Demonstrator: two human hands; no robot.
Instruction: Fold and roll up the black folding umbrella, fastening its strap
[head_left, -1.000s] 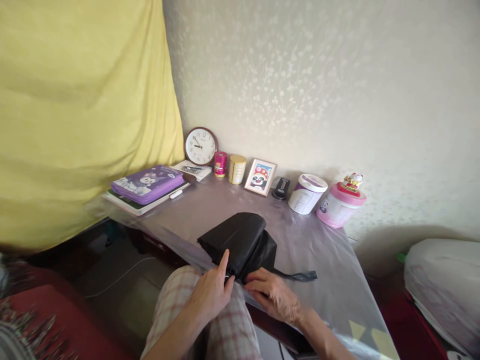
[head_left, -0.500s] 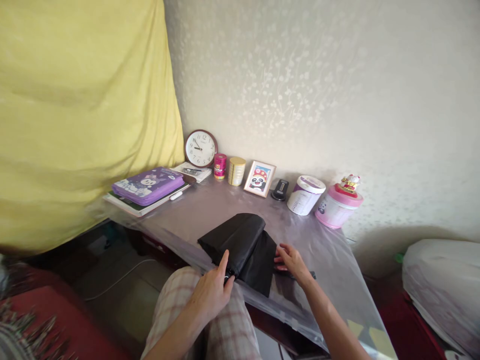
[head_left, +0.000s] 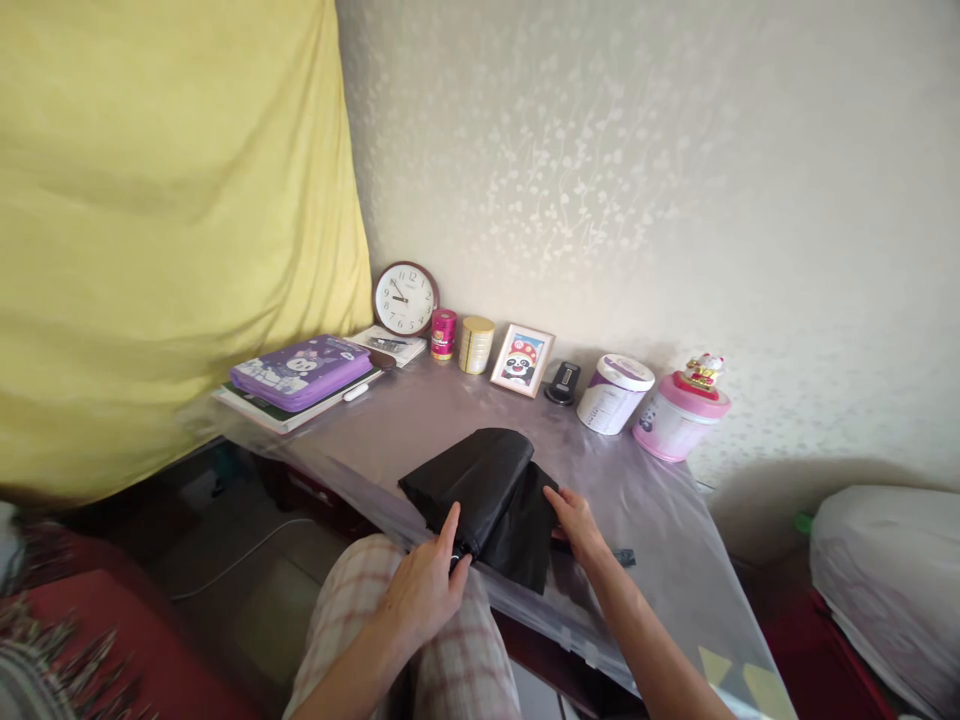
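A black folding umbrella [head_left: 480, 490] lies at the front edge of the table, its canopy collapsed and its loose fabric fanned out to both sides. My left hand [head_left: 427, 585] is closed around the handle end near the table edge, index finger stretched along the fabric. The handle itself is mostly hidden by that hand. On the other side, my right hand [head_left: 574, 520] pinches the outer edge of the right-hand fabric flap between thumb and fingers. A dark strap-like piece [head_left: 623, 557] shows on the table beyond my right wrist.
Along the wall stand a clock [head_left: 406, 299], a pink can [head_left: 443, 335], a yellow can [head_left: 476, 345], a panda picture frame [head_left: 522, 360], a small black object [head_left: 562, 383], a white tub [head_left: 614, 395] and a pink tub [head_left: 679, 420]. A purple case [head_left: 301, 373] rests on books at left.
My right hand has moved slightly left onto the edge of the umbrella fabric and closed on it. The left hand keeps its hold; the view has shifted a little.
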